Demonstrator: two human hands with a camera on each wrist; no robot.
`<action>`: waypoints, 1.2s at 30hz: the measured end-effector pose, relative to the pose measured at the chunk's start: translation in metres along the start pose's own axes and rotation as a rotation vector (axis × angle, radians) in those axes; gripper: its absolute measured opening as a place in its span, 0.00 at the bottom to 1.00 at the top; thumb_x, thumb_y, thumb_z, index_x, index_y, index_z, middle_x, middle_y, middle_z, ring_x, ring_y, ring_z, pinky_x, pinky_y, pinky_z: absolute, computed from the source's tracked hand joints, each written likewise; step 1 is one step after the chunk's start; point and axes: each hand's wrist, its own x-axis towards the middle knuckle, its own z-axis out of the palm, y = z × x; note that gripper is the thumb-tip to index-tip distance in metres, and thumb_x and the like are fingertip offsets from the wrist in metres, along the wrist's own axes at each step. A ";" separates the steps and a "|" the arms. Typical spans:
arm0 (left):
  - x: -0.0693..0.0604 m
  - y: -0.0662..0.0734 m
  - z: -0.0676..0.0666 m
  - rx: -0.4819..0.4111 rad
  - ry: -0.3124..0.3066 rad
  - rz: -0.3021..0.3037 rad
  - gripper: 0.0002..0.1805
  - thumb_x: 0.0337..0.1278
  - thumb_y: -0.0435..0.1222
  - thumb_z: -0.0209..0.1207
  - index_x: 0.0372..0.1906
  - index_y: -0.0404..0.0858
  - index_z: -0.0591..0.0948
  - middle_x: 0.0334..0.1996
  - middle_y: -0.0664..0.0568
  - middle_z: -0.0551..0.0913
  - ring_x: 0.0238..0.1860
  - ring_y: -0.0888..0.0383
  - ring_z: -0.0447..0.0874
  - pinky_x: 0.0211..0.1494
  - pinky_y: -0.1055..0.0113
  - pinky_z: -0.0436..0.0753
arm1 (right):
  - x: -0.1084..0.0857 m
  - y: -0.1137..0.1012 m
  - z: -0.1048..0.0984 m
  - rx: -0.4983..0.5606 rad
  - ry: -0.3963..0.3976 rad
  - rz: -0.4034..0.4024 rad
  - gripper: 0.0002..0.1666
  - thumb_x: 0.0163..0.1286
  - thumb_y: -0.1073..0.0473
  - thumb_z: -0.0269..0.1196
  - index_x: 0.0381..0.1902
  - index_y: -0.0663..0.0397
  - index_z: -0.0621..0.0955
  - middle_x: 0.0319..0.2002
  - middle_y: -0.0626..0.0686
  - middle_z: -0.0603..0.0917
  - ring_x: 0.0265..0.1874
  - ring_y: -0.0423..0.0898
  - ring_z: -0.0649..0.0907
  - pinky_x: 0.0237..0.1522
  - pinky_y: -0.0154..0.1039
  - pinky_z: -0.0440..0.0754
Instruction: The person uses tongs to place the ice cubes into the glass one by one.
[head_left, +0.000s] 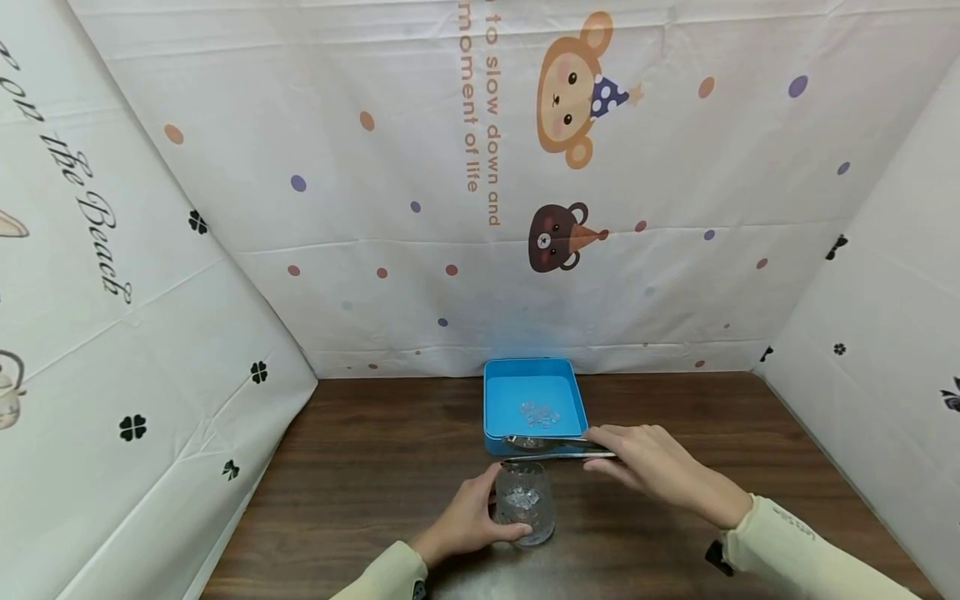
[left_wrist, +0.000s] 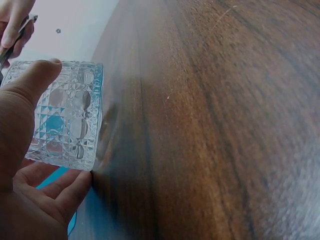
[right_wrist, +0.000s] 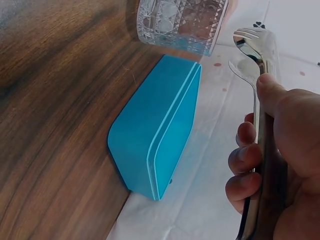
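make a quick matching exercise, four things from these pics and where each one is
1. metal tongs
2. patterned glass
3. blue tray
4. brown bear print

A. on the table, touched by neither hand
B. on the white cloth
C. held in the right hand
D. held in the left hand

Pairs: 1-C, 2-D, 3-A, 4-B

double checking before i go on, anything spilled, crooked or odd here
Only the backdrop looks odd: its printed monkey, bear and lettering lie sideways, as if hung turned. I see no spill or damage; clear pieces lie in the blue tray and the glass.
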 end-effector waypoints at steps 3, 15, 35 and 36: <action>0.000 0.000 0.000 0.003 -0.002 -0.006 0.42 0.54 0.56 0.74 0.68 0.43 0.70 0.51 0.57 0.83 0.46 0.68 0.83 0.48 0.68 0.84 | 0.000 0.000 0.001 0.009 0.002 0.002 0.17 0.71 0.50 0.69 0.54 0.49 0.85 0.42 0.45 0.88 0.21 0.25 0.74 0.20 0.27 0.71; -0.002 0.002 -0.001 -0.029 0.011 0.054 0.44 0.56 0.53 0.73 0.74 0.46 0.67 0.58 0.50 0.82 0.51 0.63 0.84 0.51 0.66 0.85 | 0.011 0.017 -0.005 -0.035 0.045 0.010 0.18 0.69 0.50 0.71 0.54 0.47 0.84 0.39 0.42 0.87 0.18 0.26 0.70 0.18 0.27 0.68; -0.003 0.004 0.000 -0.007 0.019 0.054 0.43 0.54 0.51 0.75 0.72 0.45 0.68 0.60 0.49 0.81 0.54 0.57 0.84 0.52 0.66 0.85 | 0.032 0.071 -0.001 -0.095 -0.032 0.116 0.23 0.73 0.49 0.68 0.59 0.54 0.84 0.45 0.52 0.89 0.31 0.40 0.85 0.31 0.43 0.83; -0.003 0.004 0.000 -0.006 0.020 0.055 0.43 0.54 0.51 0.75 0.72 0.45 0.68 0.60 0.49 0.81 0.54 0.57 0.84 0.52 0.66 0.85 | 0.032 0.072 0.000 -0.097 -0.037 0.123 0.23 0.73 0.48 0.67 0.60 0.54 0.83 0.46 0.53 0.89 0.33 0.42 0.85 0.32 0.44 0.83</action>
